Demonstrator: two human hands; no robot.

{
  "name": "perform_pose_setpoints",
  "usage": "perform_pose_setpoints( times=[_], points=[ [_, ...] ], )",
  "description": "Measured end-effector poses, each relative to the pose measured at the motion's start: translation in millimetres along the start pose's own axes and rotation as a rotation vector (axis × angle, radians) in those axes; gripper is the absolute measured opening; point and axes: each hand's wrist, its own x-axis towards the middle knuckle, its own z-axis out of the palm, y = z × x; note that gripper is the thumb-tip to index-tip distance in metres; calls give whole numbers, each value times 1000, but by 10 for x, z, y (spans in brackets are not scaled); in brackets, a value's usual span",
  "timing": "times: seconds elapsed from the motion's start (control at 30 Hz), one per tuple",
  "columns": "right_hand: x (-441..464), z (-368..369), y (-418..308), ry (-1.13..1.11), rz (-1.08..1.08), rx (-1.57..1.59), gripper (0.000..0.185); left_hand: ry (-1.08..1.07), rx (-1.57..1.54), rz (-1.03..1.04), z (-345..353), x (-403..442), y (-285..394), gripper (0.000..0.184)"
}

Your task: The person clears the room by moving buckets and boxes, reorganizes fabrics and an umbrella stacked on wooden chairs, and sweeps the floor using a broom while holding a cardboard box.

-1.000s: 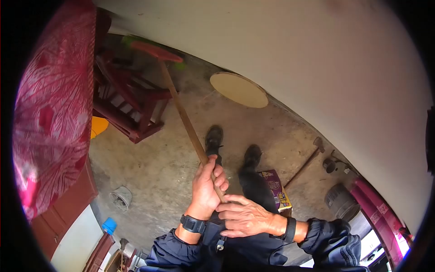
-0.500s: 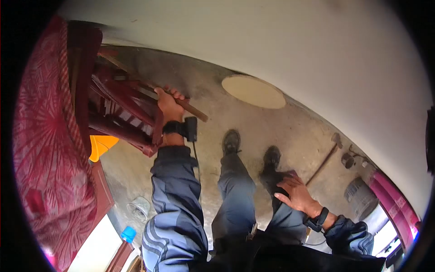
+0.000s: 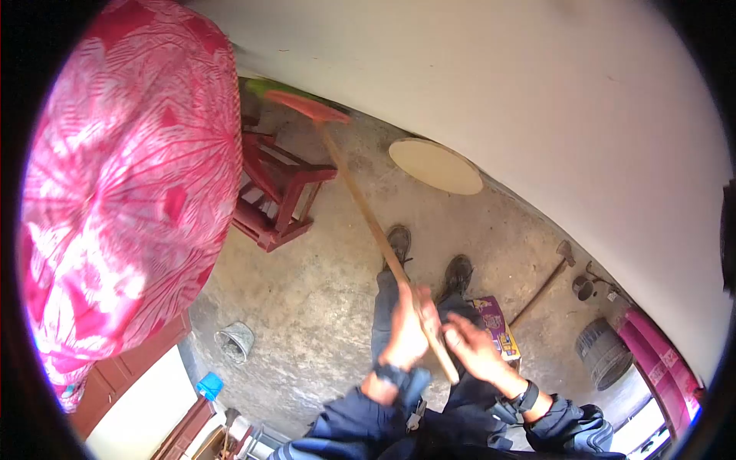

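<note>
Wooden pole (image 3: 359,195) | left hand (image 3: 408,328) — curled loosely round it | right hand (image 3: 477,353) — half-open beside it, contact unclear

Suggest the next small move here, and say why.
Probably close the right hand around the broom handle below the left hand: the right looks loosely open beside the handle, while the red broom head is far out by the wall.

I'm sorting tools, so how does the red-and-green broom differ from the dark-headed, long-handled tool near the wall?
The red-and-green broom has a broad head; the dark-headed, long-handled tool has a compact one. The broom's handle is paler than the tool's brown one. The broom passes through the left hand; no hand touches the tool. Both have long, straight handles.
</note>
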Motion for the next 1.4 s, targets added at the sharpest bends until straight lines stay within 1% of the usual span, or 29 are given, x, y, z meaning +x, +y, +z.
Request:
perform_pose_setpoints(
  times=[0.03, 0.07, 0.1, 0.13, 0.17, 0.2, 0.23, 0.3, 0.37, 0.43, 0.5, 0.53, 0.6, 0.63, 0.7, 0.77, 0.8, 0.83, 0.9, 0.93, 0.97, 1.03, 1.1, 1.13, 1.17, 1.2, 1.23, 1.3, 1.4],
  points=[
    [-167, 81, -40, -99, 48, 46, 66, 4, -27, 1, -81, -230, -183, 53],
    [-311, 213, 70, -134, -9, 18, 68, -19, -38, 7, -118, -473, -191, 51],
    [-424, 227, -251, -211, 102, 17, 67, -48, -48, 8, -103, -667, -138, 48],
    [-445, 268, -403, -169, 58, 71, 67, 48, -86, 37, -37, -725, -75, 46],
    [-475, 332, -496, -131, 25, 131, 66, -2, -67, 103, -23, -749, -8, 42],
    [-352, 351, -538, -122, -46, 86, 67, -5, -64, 128, 4, -725, 105, 41],
    [-219, 345, -621, -127, -22, 142, 68, -15, -63, 164, 73, -637, 263, 40],
    [36, 281, -955, -149, 4, 86, 63, 14, -34, 284, 218, -329, 621, 41],
    [500, 457, -891, 96, -430, 13, 52, -35, -67, 343, 229, 164, 1079, 37],
    [1046, 388, -928, 20, -349, -28, 45, 145, 92, 461, 436, 468, 1482, 35],
    [1203, 320, -1135, -25, -242, -103, 43, 122, 140, 495, 297, 933, 1895, 34],
    [1177, 295, -1194, -40, -176, -139, 42, 110, 184, 458, 158, 1181, 1978, 33],
    [854, 212, -1072, 26, -185, -125, 40, 85, 256, 400, -37, 1530, 2091, 32],
    [627, 158, -973, 60, -194, -115, 40, 71, 271, 378, 38, 1443, 1894, 29],
    [16, 22, -774, 166, -124, -85, 39, 27, 355, 378, 265, 1166, 1190, 25],
    [-737, -205, -818, 155, 27, -160, 37, -14, 356, 251, 349, 756, 496, 25],
    [-1040, -223, -699, 183, 48, -168, 38, -90, 273, 169, 495, 362, 291, 28],
    [-1413, -152, -558, 206, 90, -173, 39, -106, 231, 60, 544, 90, 94, 29],
    [-1882, -41, -320, 235, 52, -236, 42, -258, 163, 86, 409, -203, -246, 24],
    [-1918, -37, -329, 210, 94, -273, 44, -208, 168, 127, 439, -247, -253, 24],
    [-1819, -67, -361, 194, 85, -253, 44, -151, 174, 163, 444, -283, -208, 24],
    [-1362, -81, -329, 176, -46, -179, 44, -55, 200, 323, 537, -196, 196, 15],
    [-681, 9, -486, 166, -177, -52, 42, -111, 294, 530, 263, 298, 669, 9],
    [-272, 50, -526, 117, -192, -57, 43, 36, 148, 517, 443, 393, 1053, 30],
    [220, 111, -567, 139, -360, -84, 46, 29, 136, 603, 471, 618, 1398, 28],
    [665, 134, -738, 90, -388, -97, 48, 67, 140, 646, 474, 839, 1735, 23],
    [1096, 216, -827, 106, -450, -113, 43, 109, 147, 684, 441, 1028, 2009, 19],
    [1832, 358, -1073, 124, -565, -128, 38, 44, 59, 765, 429, 1257, 2462, 9],
    [2793, 573, -1288, 95, -677, -89, 34, 28, 84, 831, 338, 1669, 2898, 7]
  ],
)
